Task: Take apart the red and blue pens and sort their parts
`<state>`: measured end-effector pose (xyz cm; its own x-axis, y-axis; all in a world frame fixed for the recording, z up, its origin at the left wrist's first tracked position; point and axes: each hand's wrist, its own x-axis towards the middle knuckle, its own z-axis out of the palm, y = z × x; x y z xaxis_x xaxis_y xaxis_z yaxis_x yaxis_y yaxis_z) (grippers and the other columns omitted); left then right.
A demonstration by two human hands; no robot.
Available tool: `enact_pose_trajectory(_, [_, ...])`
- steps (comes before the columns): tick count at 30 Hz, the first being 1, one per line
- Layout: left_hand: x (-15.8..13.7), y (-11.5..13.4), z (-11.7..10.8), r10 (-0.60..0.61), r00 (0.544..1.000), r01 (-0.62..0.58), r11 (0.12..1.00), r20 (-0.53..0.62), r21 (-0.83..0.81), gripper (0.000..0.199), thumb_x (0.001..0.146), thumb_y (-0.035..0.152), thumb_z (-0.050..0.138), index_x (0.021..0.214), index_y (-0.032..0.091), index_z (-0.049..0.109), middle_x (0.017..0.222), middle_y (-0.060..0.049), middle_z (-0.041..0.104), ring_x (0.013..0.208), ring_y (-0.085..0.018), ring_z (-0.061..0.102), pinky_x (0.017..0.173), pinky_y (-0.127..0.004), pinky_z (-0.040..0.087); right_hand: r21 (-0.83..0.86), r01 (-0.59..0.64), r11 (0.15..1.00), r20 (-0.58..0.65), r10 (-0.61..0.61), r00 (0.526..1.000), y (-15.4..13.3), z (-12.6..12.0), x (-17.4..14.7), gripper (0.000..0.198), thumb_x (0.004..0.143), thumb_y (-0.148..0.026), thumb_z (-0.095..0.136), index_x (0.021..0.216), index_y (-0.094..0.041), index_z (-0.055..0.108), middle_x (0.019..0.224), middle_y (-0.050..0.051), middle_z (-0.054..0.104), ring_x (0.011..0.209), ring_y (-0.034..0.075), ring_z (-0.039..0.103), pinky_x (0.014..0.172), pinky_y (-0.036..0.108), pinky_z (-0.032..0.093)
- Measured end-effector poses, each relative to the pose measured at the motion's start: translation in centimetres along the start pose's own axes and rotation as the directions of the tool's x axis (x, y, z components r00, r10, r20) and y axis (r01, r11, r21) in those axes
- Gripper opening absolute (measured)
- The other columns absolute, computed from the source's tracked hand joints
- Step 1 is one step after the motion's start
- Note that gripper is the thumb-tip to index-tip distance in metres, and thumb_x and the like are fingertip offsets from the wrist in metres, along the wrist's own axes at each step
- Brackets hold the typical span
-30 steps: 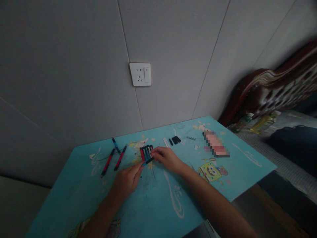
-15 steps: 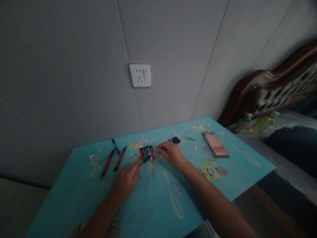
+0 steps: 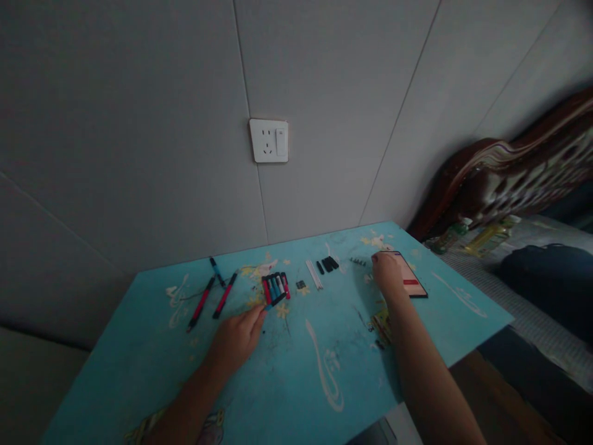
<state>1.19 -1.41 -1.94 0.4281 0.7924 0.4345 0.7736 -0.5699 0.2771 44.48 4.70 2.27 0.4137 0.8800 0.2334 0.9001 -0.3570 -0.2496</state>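
Observation:
My left hand [image 3: 241, 329] is closed around a blue and black pen barrel [image 3: 277, 301], held just in front of a row of red, blue and white pen barrels [image 3: 274, 287]. Over at the right, my right hand [image 3: 385, 271] has its fingers drawn together beside several small springs [image 3: 358, 262], partly covering a phone [image 3: 411, 279]. Whatever those fingertips hold, if anything, is hidden. White refills [image 3: 314, 274] and short black grips [image 3: 328, 264] lie between the two hands. Small dark parts [image 3: 301, 285] rest right of the barrel row.
Three assembled pens, one blue and black [image 3: 217, 272] and two red and black [image 3: 225, 294], lie on the table's left. The light blue table [image 3: 278, 389] meets a grey wall with a socket [image 3: 269, 141]. Bottles [image 3: 492, 236] stand on a bed at right.
My right hand has moved right, from beside the barrel row to the springs and phone, uncovering the refills and small dark parts. My left hand still holds the blue and black barrel, almost unmoved.

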Motion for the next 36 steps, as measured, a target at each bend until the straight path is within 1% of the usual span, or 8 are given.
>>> enact_pose_trajectory(5, [-0.1, -0.1, 0.1, 0.005, 1.0, -0.004, 1.0, 0.012, -0.005, 0.032, 0.1, 0.03, 0.041, 0.116, 0.017, 0.066, 0.09, -0.009, 0.076, 0.074, -0.02, 0.072, 0.069, -0.031, 0.057, -0.057, -0.005, 0.998, 0.097, 0.01, 0.995, 0.7, 1.4, 0.2, 0.026, 0.093, -0.023, 0.05, 0.1, -0.011, 0.073, 0.095, 0.02, 0.072, 0.094, 0.025, 0.067, 0.082, 0.03, 0.043])
enact_pose_trajectory(10, [-0.1, 0.0, 0.1, -0.004, 1.0, 0.004, 1.0, 0.022, 0.009, 0.034, 0.101, 0.032, 0.04, 0.115, 0.016, 0.066, 0.091, -0.009, 0.076, 0.075, -0.021, 0.073, 0.069, -0.031, 0.057, -0.058, 0.023, 0.998, 0.142, -0.015, 0.99, 0.8, 1.8, 0.7, 0.026, 0.092, -0.023, 0.052, 0.103, -0.012, 0.073, 0.097, 0.018, 0.072, 0.094, 0.023, 0.068, 0.082, 0.028, 0.044])
enact_pose_trajectory(16, [0.0, 0.3, -0.1, -0.006, 1.0, 0.006, 1.0, 0.005, -0.006, 0.033, 0.1, 0.032, 0.041, 0.111, 0.016, 0.068, 0.09, -0.008, 0.076, 0.074, -0.02, 0.073, 0.067, -0.029, 0.057, -0.034, 0.052, 0.998, 0.148, -0.046, 0.988, 0.6, 1.8, 0.6, 0.027, 0.091, -0.024, 0.053, 0.106, -0.014, 0.073, 0.098, 0.017, 0.073, 0.095, 0.022, 0.067, 0.084, 0.027, 0.044])
enact_pose_trajectory(22, [0.1, 0.3, -0.3, 0.007, 1.0, -0.007, 1.0, 0.008, -0.02, 0.032, 0.1, 0.031, 0.041, 0.112, 0.017, 0.067, 0.087, -0.008, 0.076, 0.069, -0.018, 0.072, 0.065, -0.028, 0.056, -0.008, 0.059, 0.998, 0.149, -0.057, 0.987, 0.4, 1.9, 0.5, 0.027, 0.09, -0.023, 0.055, 0.108, -0.015, 0.073, 0.096, 0.015, 0.074, 0.093, 0.022, 0.068, 0.082, 0.026, 0.044])
enact_pose_trajectory(28, [-0.1, 0.1, 0.0, -0.015, 0.999, 0.016, 0.999, 0.039, -0.029, 0.032, 0.1, 0.031, 0.041, 0.114, 0.017, 0.066, 0.089, -0.008, 0.075, 0.073, -0.02, 0.072, 0.068, -0.03, 0.056, 0.01, 0.067, 0.998, 0.135, -0.068, 0.989, 0.3, 2.1, 0.6, 0.027, 0.09, -0.025, 0.056, 0.106, -0.015, 0.074, 0.1, 0.015, 0.074, 0.094, 0.023, 0.068, 0.081, 0.027, 0.044])
enact_pose_trajectory(36, [-0.1, 0.2, 0.0, -0.007, 0.999, 0.008, 1.0, 0.053, -0.014, 0.032, 0.101, 0.031, 0.04, 0.112, 0.017, 0.066, 0.088, -0.008, 0.075, 0.071, -0.019, 0.072, 0.064, -0.029, 0.054, 0.023, 0.06, 0.998, 0.132, -0.063, 0.989, -0.1, 1.6, 0.2, 0.028, 0.091, -0.029, 0.055, 0.109, -0.017, 0.073, 0.098, 0.014, 0.074, 0.096, 0.023, 0.068, 0.082, 0.027, 0.044])
